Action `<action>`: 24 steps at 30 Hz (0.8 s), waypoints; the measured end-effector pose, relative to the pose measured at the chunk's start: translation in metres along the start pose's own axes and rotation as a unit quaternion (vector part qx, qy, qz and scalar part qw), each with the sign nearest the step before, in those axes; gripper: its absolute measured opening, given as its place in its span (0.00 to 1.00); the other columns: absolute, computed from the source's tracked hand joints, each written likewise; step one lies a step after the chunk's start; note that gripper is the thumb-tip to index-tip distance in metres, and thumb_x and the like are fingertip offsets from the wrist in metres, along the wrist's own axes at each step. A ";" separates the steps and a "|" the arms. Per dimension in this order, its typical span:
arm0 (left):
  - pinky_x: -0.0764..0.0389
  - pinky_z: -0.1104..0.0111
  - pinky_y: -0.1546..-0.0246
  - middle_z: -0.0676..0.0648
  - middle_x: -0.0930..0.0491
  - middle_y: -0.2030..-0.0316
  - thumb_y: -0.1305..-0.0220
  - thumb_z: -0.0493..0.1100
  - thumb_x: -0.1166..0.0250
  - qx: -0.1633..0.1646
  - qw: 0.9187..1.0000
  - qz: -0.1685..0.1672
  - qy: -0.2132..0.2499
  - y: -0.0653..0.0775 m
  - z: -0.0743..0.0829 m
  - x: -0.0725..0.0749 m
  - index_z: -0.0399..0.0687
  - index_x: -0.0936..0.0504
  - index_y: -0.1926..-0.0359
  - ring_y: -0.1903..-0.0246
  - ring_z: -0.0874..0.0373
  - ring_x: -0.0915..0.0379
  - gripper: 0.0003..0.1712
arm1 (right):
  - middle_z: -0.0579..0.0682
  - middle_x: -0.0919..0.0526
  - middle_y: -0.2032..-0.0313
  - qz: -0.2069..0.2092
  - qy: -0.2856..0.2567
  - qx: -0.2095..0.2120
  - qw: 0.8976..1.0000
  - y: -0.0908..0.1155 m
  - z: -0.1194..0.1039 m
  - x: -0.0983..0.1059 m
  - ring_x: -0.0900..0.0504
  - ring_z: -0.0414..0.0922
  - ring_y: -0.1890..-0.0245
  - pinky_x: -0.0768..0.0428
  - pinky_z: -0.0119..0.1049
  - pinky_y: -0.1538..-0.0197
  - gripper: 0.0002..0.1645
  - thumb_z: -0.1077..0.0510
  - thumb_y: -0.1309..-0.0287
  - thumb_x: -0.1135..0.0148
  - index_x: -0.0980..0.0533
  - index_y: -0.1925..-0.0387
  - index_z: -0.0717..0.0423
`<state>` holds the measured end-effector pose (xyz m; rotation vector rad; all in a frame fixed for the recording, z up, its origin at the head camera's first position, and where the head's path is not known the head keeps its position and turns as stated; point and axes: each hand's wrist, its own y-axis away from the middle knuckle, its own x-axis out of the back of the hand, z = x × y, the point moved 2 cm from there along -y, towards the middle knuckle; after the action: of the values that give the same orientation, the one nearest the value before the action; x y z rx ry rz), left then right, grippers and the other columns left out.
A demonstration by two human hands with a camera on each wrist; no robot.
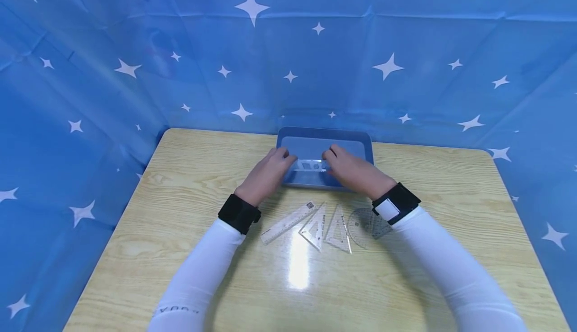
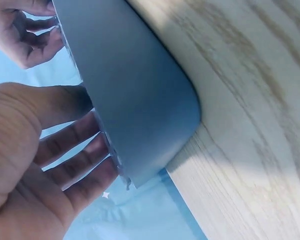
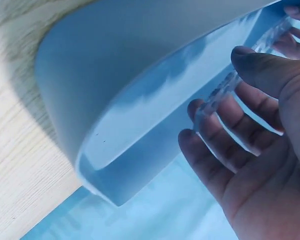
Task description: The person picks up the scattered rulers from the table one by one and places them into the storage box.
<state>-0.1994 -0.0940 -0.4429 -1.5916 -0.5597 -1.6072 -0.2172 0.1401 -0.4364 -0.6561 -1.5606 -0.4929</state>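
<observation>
Both hands hold a clear plastic stencil ruler with cut-out shapes, level across a blue tray. My left hand pinches its left end between thumb and fingers, near the tray's left side. At the other end, my right hand grips it, thumb on one face and fingers behind. In the right wrist view the clear strip sits at the tray's open top, above its floor. From the left wrist, the tray's outer wall hides most of the strip.
On the wooden table, in front of the tray, lie a clear straight ruler, two set squares and a protractor. Another clear piece is partly under the right wrist. A blue starred curtain hangs behind.
</observation>
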 end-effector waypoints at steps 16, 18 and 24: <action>0.18 0.59 0.47 0.40 0.18 0.50 0.23 0.31 0.44 0.009 0.998 -0.069 -0.005 -0.031 0.004 -0.019 0.42 0.14 0.44 0.49 0.46 0.21 0.16 | 0.57 0.20 0.56 -0.035 0.018 -0.035 0.999 -0.001 0.020 -0.008 0.18 0.51 0.60 0.18 0.43 0.55 0.19 0.59 0.35 0.29 0.24 0.48 0.63; 0.18 0.59 0.48 0.40 0.18 0.50 0.23 0.31 0.44 0.012 0.997 -0.079 -0.006 -0.033 0.004 -0.020 0.42 0.15 0.43 0.50 0.46 0.21 0.16 | 0.57 0.20 0.56 -0.038 0.020 -0.036 0.998 -0.002 0.022 -0.009 0.17 0.51 0.59 0.17 0.44 0.54 0.19 0.59 0.35 0.29 0.24 0.48 0.63; 0.18 0.57 0.49 0.38 0.18 0.49 0.23 0.30 0.47 0.007 0.995 -0.101 -0.009 -0.036 0.003 -0.026 0.42 0.16 0.42 0.52 0.44 0.21 0.17 | 0.58 0.19 0.56 -0.067 0.011 -0.057 0.996 -0.007 0.022 -0.011 0.17 0.53 0.57 0.17 0.47 0.53 0.20 0.58 0.36 0.29 0.24 0.48 0.63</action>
<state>-0.2287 -0.0646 -0.4596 -1.5810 -0.7600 -1.7327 -0.2385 0.1481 -0.4493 -0.6324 -1.5701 -0.6926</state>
